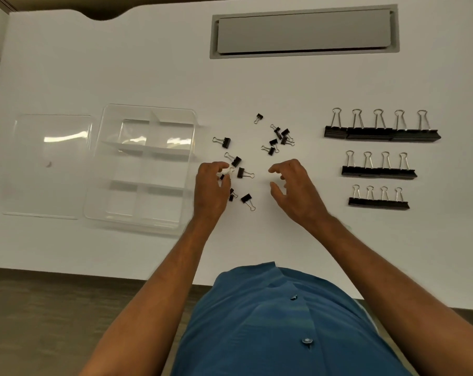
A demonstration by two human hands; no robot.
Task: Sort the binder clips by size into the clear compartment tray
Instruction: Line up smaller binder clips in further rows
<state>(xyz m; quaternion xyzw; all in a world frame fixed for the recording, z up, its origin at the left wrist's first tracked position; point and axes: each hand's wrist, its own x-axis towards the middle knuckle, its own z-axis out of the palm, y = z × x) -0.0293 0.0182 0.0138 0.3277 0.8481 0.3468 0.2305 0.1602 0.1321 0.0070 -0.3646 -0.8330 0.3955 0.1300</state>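
The left hand [212, 185] pinches one small clip [226, 173] from the loose clips [277, 139] on the worktop [148, 77], its grip narrow, the right hand [292, 185] holds nothing, and next the clip likely goes left into the empty tray [145, 169].

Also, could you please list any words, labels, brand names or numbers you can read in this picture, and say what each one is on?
None can be read.
Binder clips: no marking shows on the black bodies; any embossing is too small to tell.
Clear compartment tray and its lid: no label, only glare.
Grey hatch in the table: blank.
Blue shirt: no print or logo.
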